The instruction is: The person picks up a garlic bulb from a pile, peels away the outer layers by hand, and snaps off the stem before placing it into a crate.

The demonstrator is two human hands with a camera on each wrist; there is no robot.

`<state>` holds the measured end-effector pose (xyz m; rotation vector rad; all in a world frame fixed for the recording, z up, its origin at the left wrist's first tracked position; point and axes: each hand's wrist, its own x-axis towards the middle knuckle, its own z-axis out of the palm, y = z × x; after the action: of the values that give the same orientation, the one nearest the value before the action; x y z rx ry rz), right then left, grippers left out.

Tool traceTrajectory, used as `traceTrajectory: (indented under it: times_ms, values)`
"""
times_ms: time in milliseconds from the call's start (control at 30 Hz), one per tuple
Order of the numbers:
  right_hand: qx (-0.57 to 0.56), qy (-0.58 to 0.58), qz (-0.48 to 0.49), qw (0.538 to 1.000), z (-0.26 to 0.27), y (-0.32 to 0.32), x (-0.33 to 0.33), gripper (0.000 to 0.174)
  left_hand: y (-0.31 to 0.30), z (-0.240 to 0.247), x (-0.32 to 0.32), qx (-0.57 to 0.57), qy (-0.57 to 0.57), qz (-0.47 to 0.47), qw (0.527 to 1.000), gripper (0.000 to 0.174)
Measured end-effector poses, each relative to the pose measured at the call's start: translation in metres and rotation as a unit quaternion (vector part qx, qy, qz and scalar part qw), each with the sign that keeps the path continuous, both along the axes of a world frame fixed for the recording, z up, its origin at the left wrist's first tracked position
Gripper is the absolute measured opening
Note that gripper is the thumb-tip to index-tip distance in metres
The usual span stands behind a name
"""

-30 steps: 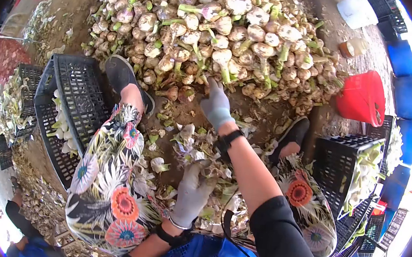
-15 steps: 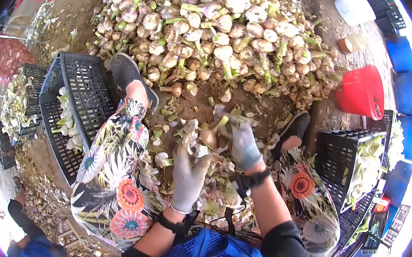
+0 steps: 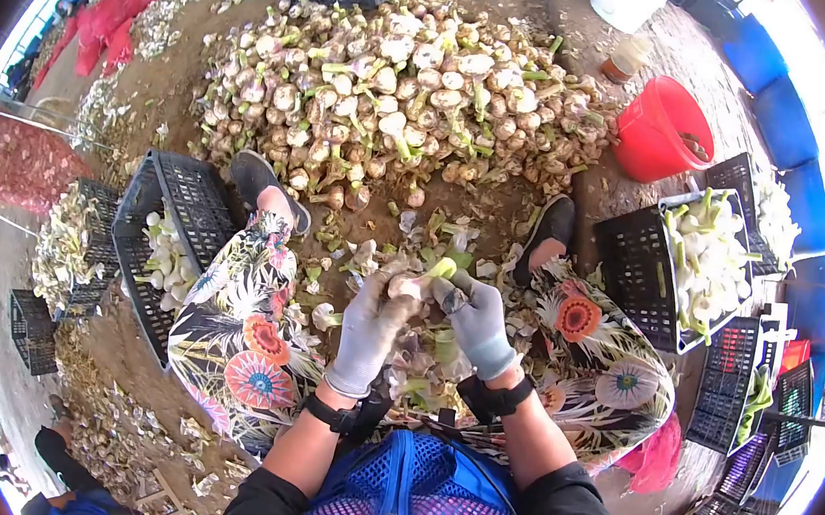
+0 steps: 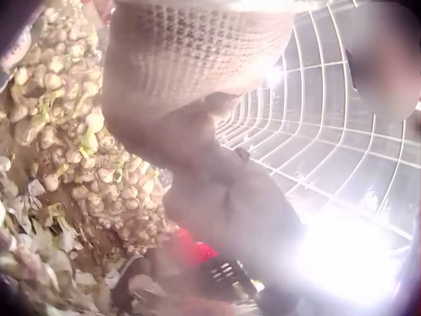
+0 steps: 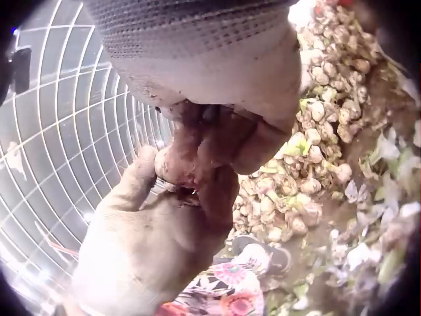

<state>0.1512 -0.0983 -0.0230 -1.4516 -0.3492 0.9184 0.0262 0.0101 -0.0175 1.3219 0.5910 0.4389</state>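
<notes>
Over the litter of peelings, my gloved left hand (image 3: 367, 331) grips a garlic bulb (image 3: 408, 285) whose green stalk (image 3: 443, 268) points up to the right. My gloved right hand (image 3: 487, 331) meets it from the other side, fingers curled at the stalk end. A small dark spot shows among the right hand's fingers. In the right wrist view the garlic bulb (image 5: 173, 166) sits between the left hand (image 5: 148, 247) below and the right hand (image 5: 210, 72) above. Glare and the gloves hide most of it in the left wrist view.
A large garlic heap (image 3: 399, 95) lies ahead. Black crates (image 3: 198, 210) with trimmed garlic stand at the left, and another full crate (image 3: 632, 271) at the right. A red bucket (image 3: 647, 131) is beside the heap. Loose peelings (image 3: 333, 249) cover the ground between the feet.
The right hand came back from the heap's edge with a garlic bulb and met the left hand, which now grips it too. The head view has tilted up, showing a crate behind the heap.
</notes>
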Motion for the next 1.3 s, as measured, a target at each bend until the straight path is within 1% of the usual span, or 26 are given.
traceTrajectory:
  times_ms: [33, 200, 300, 333, 367, 400, 433, 500, 533, 600, 633, 667, 700, 733, 767, 833, 867, 900, 967, 1000, 1067, 1100, 1167, 1200, 1233, 1300]
  values:
    - [0.012, 0.042, 0.007, 0.999, 0.006, -0.008, 0.000, 0.023, -0.001, 0.000, 0.000, -0.049, -0.027, 0.004, 0.998, 0.051]
    - [0.094, 0.110, -0.008, 0.989, 0.015, -0.020, 0.002, 0.022, -0.009, 0.008, 0.001, 0.045, -0.005, -0.055, 0.997, 0.051]
    - [0.091, 0.136, 0.014, 0.986, 0.024, -0.029, 0.004, 0.026, -0.014, 0.016, 0.003, -0.010, -0.010, -0.057, 0.998, 0.051]
    - [0.094, 0.138, 0.012, 0.986, 0.026, -0.031, 0.005, 0.026, -0.014, 0.020, 0.003, -0.145, -0.040, -0.051, 0.987, 0.048]
    - [0.096, 0.078, 0.043, 0.991, 0.027, -0.033, 0.006, 0.028, -0.014, 0.024, 0.002, -0.278, -0.067, -0.042, 0.957, 0.045]
    - [0.098, 0.017, 0.075, 0.992, 0.029, -0.034, 0.007, 0.030, -0.014, 0.032, 0.003, -0.298, -0.073, -0.039, 0.951, 0.041]
    - [0.099, 0.018, 0.075, 0.992, 0.030, -0.034, 0.008, 0.030, -0.018, 0.030, 0.003, -0.297, -0.072, -0.039, 0.951, 0.041]
    - [0.084, -0.017, 0.111, 0.990, 0.033, -0.036, 0.010, 0.034, -0.025, 0.022, 0.003, -0.228, -0.087, 0.019, 0.970, 0.038]
    - [0.085, -0.016, 0.110, 0.990, 0.035, -0.037, 0.009, 0.034, -0.023, 0.019, 0.003, -0.227, -0.086, 0.019, 0.970, 0.038]
    - [0.119, 0.134, 0.067, 0.981, 0.037, -0.037, 0.006, 0.036, -0.015, 0.019, 0.005, -0.246, -0.111, -0.046, 0.962, 0.036]
    - [0.120, 0.135, 0.066, 0.981, 0.036, -0.038, 0.004, 0.036, -0.017, 0.023, 0.005, -0.246, -0.110, -0.046, 0.962, 0.036]
    - [0.160, 0.174, 0.044, 0.971, 0.032, -0.040, 0.001, 0.037, -0.019, 0.028, 0.004, -0.102, -0.028, -0.035, 0.994, 0.036]
    - [0.199, 0.211, 0.021, 0.957, 0.029, -0.042, 0.000, 0.039, -0.021, 0.034, 0.006, 0.045, 0.052, -0.025, 0.997, 0.041]
    - [0.179, 0.222, 0.005, 0.958, 0.024, -0.043, 0.000, 0.039, -0.024, 0.036, 0.008, 0.279, 0.023, -0.019, 0.960, 0.044]
    - [0.158, 0.231, -0.011, 0.960, 0.019, -0.042, -0.001, 0.039, -0.022, 0.032, 0.008, 0.388, 0.010, -0.033, 0.921, 0.046]
    - [0.166, 0.218, -0.036, 0.961, 0.010, -0.043, -0.002, 0.031, -0.028, 0.031, 0.009, 0.437, -0.009, -0.051, 0.898, 0.049]
    - [0.143, 0.220, -0.064, 0.963, 0.007, -0.045, -0.003, 0.029, -0.031, 0.033, 0.008, 0.417, 0.029, -0.067, 0.906, 0.050]
    - [0.121, 0.224, -0.091, 0.963, 0.008, -0.046, -0.004, 0.027, -0.032, 0.027, 0.011, 0.459, -0.001, -0.058, 0.886, 0.053]
    - [0.079, 0.196, -0.075, 0.974, -0.007, -0.055, -0.001, 0.025, -0.031, 0.009, 0.008, 0.395, 0.040, -0.117, 0.910, 0.058]
    - [0.071, 0.186, -0.069, 0.977, -0.007, -0.058, -0.001, 0.024, -0.031, 0.007, 0.006, 0.394, 0.035, -0.116, 0.911, 0.058]
    - [0.063, 0.170, -0.066, 0.981, -0.011, -0.064, 0.001, 0.022, -0.031, 0.003, 0.006, 0.148, 0.035, -0.183, 0.971, 0.057]
    - [0.050, 0.173, -0.060, 0.982, -0.017, -0.070, 0.005, 0.021, -0.033, -0.008, 0.008, 0.146, 0.029, -0.185, 0.971, 0.057]
    - [0.007, 0.160, -0.066, 0.985, -0.017, -0.073, 0.006, 0.018, -0.028, -0.033, 0.003, 0.235, 0.042, -0.194, 0.952, 0.058]
    - [0.021, 0.188, -0.061, 0.980, -0.018, -0.072, 0.007, 0.018, -0.026, -0.031, 0.001, 0.235, 0.055, -0.205, 0.949, 0.061]
    - [0.031, 0.213, -0.055, 0.975, -0.019, -0.073, 0.009, 0.018, -0.024, -0.033, 0.004, 0.354, 0.026, -0.192, 0.915, 0.063]
    - [-0.001, 0.185, -0.015, 0.983, -0.025, -0.066, 0.011, 0.019, -0.024, -0.028, 0.001, 0.225, 0.097, -0.229, 0.942, 0.065]
